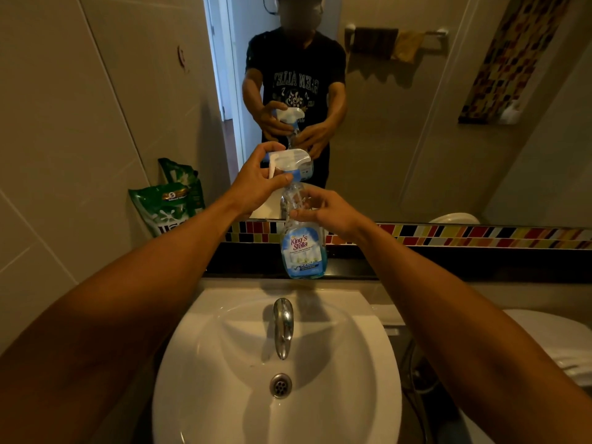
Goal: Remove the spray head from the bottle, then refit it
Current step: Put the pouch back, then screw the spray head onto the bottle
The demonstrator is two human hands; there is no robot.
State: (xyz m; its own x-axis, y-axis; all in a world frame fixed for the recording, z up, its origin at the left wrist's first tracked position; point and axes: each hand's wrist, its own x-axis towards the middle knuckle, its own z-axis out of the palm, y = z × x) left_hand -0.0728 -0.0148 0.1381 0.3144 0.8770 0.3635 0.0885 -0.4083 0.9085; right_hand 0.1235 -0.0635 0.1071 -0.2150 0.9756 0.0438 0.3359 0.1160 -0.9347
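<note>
A green plastic detergent pouch [169,206] leans against the tiled wall at left. Above the white ceramic basin [336,363], the left hand [256,184] closes its fingers around the white-and-blue trigger spray head [290,161], seated atop the clear blue-labelled plastic bottle [302,248], whose neck the right hand [326,211] pinches, open air surrounding both.
</note>
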